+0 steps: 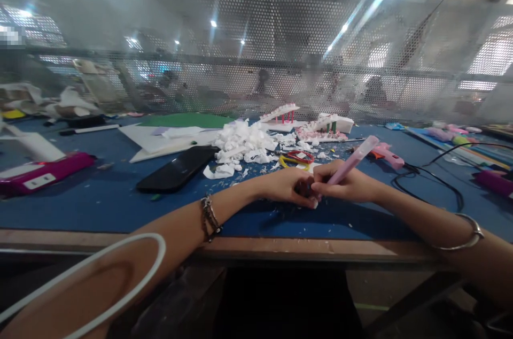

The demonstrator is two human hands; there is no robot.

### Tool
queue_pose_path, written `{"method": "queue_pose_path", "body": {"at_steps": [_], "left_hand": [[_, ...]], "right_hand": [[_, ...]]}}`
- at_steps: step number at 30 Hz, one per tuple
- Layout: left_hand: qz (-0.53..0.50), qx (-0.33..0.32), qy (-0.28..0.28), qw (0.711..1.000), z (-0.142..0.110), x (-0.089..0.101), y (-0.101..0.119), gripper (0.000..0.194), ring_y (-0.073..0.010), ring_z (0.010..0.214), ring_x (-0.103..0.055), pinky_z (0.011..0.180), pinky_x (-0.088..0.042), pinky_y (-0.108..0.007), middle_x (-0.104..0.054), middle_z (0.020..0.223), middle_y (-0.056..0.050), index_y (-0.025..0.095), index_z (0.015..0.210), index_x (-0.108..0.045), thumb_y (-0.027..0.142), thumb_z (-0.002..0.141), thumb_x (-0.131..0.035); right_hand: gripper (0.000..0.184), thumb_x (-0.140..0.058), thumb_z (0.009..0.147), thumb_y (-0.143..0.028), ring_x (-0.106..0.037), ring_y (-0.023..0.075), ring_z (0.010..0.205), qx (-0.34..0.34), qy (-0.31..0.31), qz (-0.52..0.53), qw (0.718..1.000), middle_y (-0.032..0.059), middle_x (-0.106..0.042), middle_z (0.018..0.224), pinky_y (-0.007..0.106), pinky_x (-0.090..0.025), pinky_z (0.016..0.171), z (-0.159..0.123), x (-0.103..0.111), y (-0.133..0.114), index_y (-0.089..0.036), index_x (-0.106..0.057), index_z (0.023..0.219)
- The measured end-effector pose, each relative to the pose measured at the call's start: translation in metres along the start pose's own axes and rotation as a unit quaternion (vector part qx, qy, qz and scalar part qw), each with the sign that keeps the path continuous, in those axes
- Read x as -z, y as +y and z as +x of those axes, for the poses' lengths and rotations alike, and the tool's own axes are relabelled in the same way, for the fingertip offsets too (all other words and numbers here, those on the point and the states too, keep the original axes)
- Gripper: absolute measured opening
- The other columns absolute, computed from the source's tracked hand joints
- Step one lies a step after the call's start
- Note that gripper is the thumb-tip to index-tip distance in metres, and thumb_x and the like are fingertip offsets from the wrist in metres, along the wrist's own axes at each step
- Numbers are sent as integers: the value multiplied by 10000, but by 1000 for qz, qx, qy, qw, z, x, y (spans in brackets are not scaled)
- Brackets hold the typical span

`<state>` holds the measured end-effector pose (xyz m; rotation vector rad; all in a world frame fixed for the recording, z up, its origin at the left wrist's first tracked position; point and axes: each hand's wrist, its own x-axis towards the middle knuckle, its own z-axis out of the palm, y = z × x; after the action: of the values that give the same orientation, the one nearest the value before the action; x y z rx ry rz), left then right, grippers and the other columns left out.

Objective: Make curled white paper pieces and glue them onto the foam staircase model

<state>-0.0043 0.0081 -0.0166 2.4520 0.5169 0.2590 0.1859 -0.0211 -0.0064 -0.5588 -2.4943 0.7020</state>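
My right hand (348, 184) is closed round a slim pink pen-shaped tool (352, 160), tip pointing down at the blue mat (100, 194). My left hand (288, 185) rests on the mat right against it, fingers curled over a small dark thing that I cannot make out. Both hands meet near the front middle of the table. A beaded bracelet sits on my left wrist and a metal bangle on my right forearm.
A black phone (176, 169) lies left of my hands. Behind them are a heap of white foam scraps (244, 145), red and yellow loops (297, 158), small white foam models (304, 124) and a pink glue gun (387, 154) with a black cable (433, 178). A magenta case (44, 172) lies far left. A perforated screen backs the table.
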Motion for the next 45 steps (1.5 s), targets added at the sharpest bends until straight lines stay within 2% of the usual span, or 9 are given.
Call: {"method": "queue_pose_path", "body": {"at_steps": [4,9,15,18,23,35,41,45], "left_hand": [[14,3,-4,1000,1,1,-3,252,-103,641,-480,587,-359,-228,-531,698,9,142,776,-554,370,733,-651],[-15,1,-1,1000,0,2,-5,280,-103,643,-473,595,-365,-221,-515,695,22,151,841,-525,360,714,-662],[-88,-19,-2,996,2,0,-9,312,-100,645,-457,586,-359,-223,-509,734,12,150,889,-493,322,696,-669],[-67,-6,2,998,2,1,-10,365,-109,680,-476,615,-369,-230,-516,764,8,157,915,-488,332,673,-696],[-53,15,-1,998,1,3,-11,427,-113,669,-478,598,-373,-234,-505,748,15,150,974,-474,365,679,-695],[-73,-6,4,997,0,1,-13,410,-126,712,-496,647,-394,-247,-531,784,1,151,967,-496,346,677,-711],[-65,-12,7,998,1,1,-14,425,-153,758,-528,697,-405,-270,-563,777,-4,159,989,-533,360,664,-719],[-48,-4,10,999,2,1,-14,350,-140,721,-519,671,-401,-263,-572,776,-12,151,925,-558,343,669,-701]], "right_hand": [[274,-543,872,-318,-388,54,578,15,-5,0,1000,-40,-454,624,199,-315,545,0,-1,1,-145,-483,668],[287,-541,866,-316,-382,58,581,20,-22,-8,1000,-39,-448,620,199,-314,542,1,-1,-2,-145,-466,647],[289,-508,880,-307,-378,62,581,18,-14,-29,999,-37,-442,624,206,-318,544,1,-2,1,-153,-447,644],[277,-530,871,-307,-405,63,587,24,-25,-23,999,-30,-472,634,203,-325,544,1,-2,2,-149,-465,652],[269,-520,878,-267,-384,56,566,42,-32,-40,998,-46,-438,600,199,-322,548,1,-3,2,-151,-452,645],[263,-541,866,-271,-430,54,583,46,-21,-7,999,-29,-488,627,189,-333,543,2,-3,-1,-131,-499,648],[286,-528,873,-280,-409,59,572,35,-31,-31,998,-30,-481,603,197,-326,539,2,-4,0,-135,-487,629],[316,-545,861,-333,-393,57,544,19,-36,-14,999,-41,-457,579,196,-320,523,1,-4,2,-143,-476,618]]}}
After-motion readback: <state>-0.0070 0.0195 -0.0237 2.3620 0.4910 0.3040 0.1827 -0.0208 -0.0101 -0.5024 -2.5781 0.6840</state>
